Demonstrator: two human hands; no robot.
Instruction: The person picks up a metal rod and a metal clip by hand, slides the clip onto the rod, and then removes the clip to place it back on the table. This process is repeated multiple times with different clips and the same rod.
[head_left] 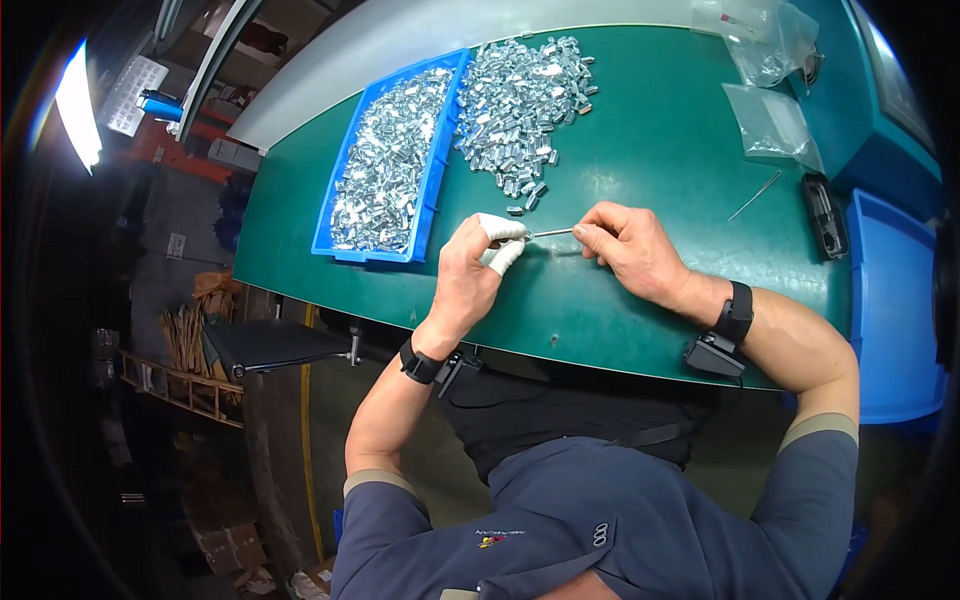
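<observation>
Over the green table, my left hand (474,262), with white tape round its thumb and a finger, pinches a small metal part mostly hidden by the fingertips. From the other side, my right hand (634,251) grips a thin metal rod (555,232) between thumb and forefinger. The rod's tip reaches the part in the left fingers; whether it goes inside cannot be made out. Beyond the left hand lies a loose pile of shiny metal pieces (518,100), some of them nearest to its fingertips. A blue tray (432,195) full of similar small metal pieces (385,165) stands left of the pile.
To the right on the table (660,130) lie clear plastic bags (768,122), another thin metal rod (755,195) and a black case-like object (824,216). A blue bin (895,330) stands beyond the right edge. A black padded support (280,345) juts out at the near left.
</observation>
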